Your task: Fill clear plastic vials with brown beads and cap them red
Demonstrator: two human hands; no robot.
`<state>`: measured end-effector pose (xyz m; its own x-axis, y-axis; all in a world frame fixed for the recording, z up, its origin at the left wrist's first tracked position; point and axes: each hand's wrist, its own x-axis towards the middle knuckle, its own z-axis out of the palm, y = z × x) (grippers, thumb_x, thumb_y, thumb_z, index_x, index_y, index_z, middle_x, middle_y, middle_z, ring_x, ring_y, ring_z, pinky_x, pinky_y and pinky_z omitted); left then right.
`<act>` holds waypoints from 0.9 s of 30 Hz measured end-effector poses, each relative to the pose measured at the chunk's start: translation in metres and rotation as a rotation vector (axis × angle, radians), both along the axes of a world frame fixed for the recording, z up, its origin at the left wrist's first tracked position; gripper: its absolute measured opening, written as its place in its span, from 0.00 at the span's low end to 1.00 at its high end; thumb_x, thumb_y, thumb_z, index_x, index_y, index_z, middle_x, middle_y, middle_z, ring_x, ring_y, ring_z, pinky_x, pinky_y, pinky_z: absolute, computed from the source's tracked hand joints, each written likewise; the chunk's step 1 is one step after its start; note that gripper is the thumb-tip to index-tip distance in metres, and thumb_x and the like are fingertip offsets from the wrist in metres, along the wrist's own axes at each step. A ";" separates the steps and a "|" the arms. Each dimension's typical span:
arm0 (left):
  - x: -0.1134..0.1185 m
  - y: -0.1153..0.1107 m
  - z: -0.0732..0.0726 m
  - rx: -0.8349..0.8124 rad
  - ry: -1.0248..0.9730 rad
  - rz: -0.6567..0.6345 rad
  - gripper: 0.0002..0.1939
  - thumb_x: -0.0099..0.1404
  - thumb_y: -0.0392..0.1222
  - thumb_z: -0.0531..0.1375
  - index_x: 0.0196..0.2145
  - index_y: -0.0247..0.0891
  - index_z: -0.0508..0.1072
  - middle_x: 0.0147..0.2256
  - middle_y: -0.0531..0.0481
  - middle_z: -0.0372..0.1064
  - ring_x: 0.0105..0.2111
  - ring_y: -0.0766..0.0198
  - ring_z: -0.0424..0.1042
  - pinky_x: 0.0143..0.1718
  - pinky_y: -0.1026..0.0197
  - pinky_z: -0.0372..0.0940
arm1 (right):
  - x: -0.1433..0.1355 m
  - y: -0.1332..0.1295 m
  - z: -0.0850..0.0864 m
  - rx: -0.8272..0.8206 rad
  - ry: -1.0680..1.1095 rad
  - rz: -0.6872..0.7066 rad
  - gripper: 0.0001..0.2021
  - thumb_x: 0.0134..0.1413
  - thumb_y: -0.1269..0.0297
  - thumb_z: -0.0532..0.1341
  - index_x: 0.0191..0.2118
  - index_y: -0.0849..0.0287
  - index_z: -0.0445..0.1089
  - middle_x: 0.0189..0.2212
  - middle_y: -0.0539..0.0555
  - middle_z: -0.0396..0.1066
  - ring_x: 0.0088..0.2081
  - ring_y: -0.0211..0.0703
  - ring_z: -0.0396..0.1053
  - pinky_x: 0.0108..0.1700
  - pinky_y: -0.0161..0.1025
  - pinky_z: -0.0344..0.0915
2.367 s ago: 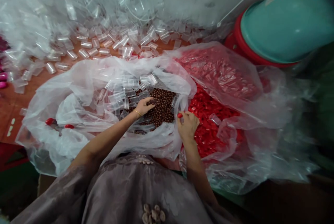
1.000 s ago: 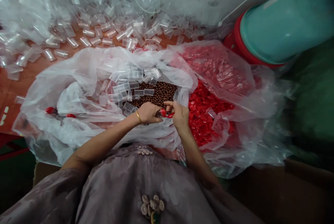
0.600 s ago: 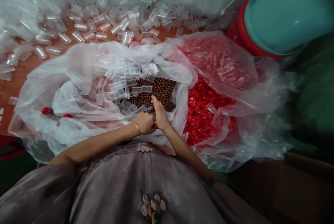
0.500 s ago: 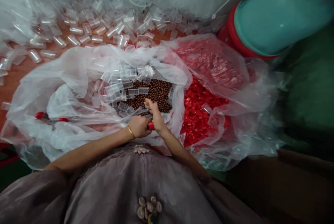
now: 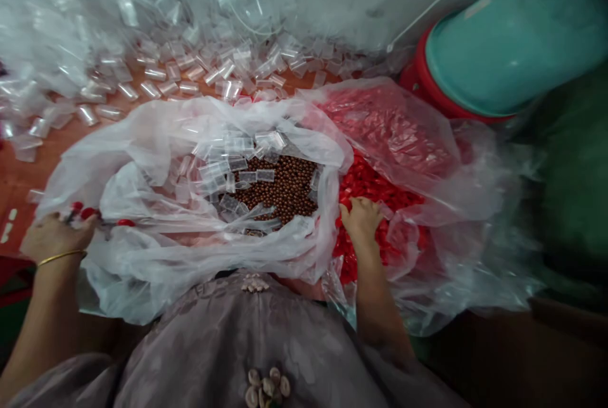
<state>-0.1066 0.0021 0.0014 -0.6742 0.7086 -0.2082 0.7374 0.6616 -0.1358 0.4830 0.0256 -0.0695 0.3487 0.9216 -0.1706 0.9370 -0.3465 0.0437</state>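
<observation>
In the head view, my left hand [image 5: 54, 237] is reached out to the far left, back of the hand up, with a gold bracelet [image 5: 61, 257] round the wrist and the forearm rising steeply from the lower left corner. Its fingers are spread and bent forward at the edge of the clear plastic sheeting [image 5: 156, 268], right by two red-topped pieces [image 5: 88, 213]; I can't tell whether it grips one. Another red-topped piece [image 5: 126, 222] lies a little to their right.

My right hand [image 5: 363, 218] is out over the red pieces [image 5: 363, 173] in their opened plastic bag [image 5: 451, 211], back up, wrist nearly straight and forearm slanting up from below. The fingers are partly curled, and a bit of red shows at the thumb tip; whether it is pinched there, I can't tell.

Between my hands, brown beads [image 5: 289, 192] lie in the sheeting, with clear tubes [image 5: 213, 170] heaped at their left. More loose tubes [image 5: 151, 89] are scattered behind on the orange desk [image 5: 14, 177].
</observation>
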 end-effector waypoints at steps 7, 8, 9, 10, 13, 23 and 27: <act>0.169 0.046 -0.022 0.395 -0.308 -0.770 0.12 0.62 0.44 0.51 0.42 0.39 0.68 0.41 0.47 0.70 0.44 0.59 0.67 0.48 0.56 0.60 | 0.011 -0.003 -0.009 0.349 0.071 -0.111 0.20 0.49 0.55 0.58 0.41 0.66 0.71 0.34 0.64 0.72 0.39 0.55 0.64 0.46 0.49 0.53; 0.200 0.055 -0.028 0.320 -0.394 -0.903 0.12 0.63 0.43 0.51 0.42 0.39 0.68 0.41 0.47 0.70 0.43 0.60 0.67 0.46 0.58 0.60 | 0.015 -0.005 -0.008 0.373 0.069 -0.114 0.19 0.47 0.53 0.59 0.39 0.64 0.71 0.34 0.63 0.72 0.39 0.55 0.64 0.46 0.50 0.52; 0.228 0.063 -0.034 0.250 -0.442 -1.008 0.12 0.64 0.43 0.51 0.43 0.39 0.68 0.42 0.46 0.69 0.43 0.60 0.66 0.45 0.58 0.60 | 0.019 -0.006 -0.008 0.388 0.069 -0.122 0.19 0.46 0.53 0.60 0.38 0.63 0.72 0.33 0.62 0.72 0.39 0.55 0.64 0.46 0.50 0.52; 0.252 0.071 -0.040 0.203 -0.448 -1.068 0.13 0.64 0.41 0.50 0.44 0.39 0.68 0.43 0.45 0.69 0.42 0.58 0.66 0.43 0.57 0.61 | 0.023 -0.009 -0.008 0.395 0.076 -0.136 0.18 0.45 0.52 0.60 0.37 0.62 0.72 0.33 0.61 0.72 0.39 0.54 0.64 0.46 0.50 0.52; 0.298 0.094 -0.056 0.115 -0.386 -1.109 0.16 0.63 0.40 0.51 0.48 0.36 0.66 0.45 0.41 0.66 0.44 0.54 0.65 0.40 0.55 0.61 | 0.032 -0.017 -0.009 0.394 0.145 -0.195 0.19 0.46 0.48 0.59 0.34 0.62 0.71 0.32 0.60 0.71 0.36 0.50 0.64 0.43 0.47 0.55; 0.303 0.109 -0.068 -0.361 -0.523 -0.995 0.17 0.65 0.47 0.48 0.42 0.32 0.67 0.40 0.36 0.71 0.43 0.52 0.71 0.42 0.55 0.62 | 0.024 -0.030 -0.004 0.142 0.102 -0.415 0.21 0.53 0.54 0.52 0.42 0.67 0.68 0.36 0.66 0.69 0.39 0.54 0.65 0.40 0.48 0.59; 0.314 0.112 -0.079 -0.400 -0.539 -0.874 0.16 0.64 0.40 0.48 0.45 0.27 0.64 0.40 0.32 0.71 0.42 0.50 0.72 0.41 0.55 0.63 | 0.028 -0.010 0.004 0.224 -0.017 -0.309 0.22 0.54 0.56 0.52 0.50 0.63 0.66 0.46 0.67 0.66 0.47 0.59 0.61 0.45 0.52 0.56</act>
<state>0.2069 0.1138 -0.0778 0.2749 0.7128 -0.6452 0.9568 -0.1366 0.2567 0.5109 0.0155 -0.0655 0.6172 0.7862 0.0310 0.7865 -0.6155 -0.0509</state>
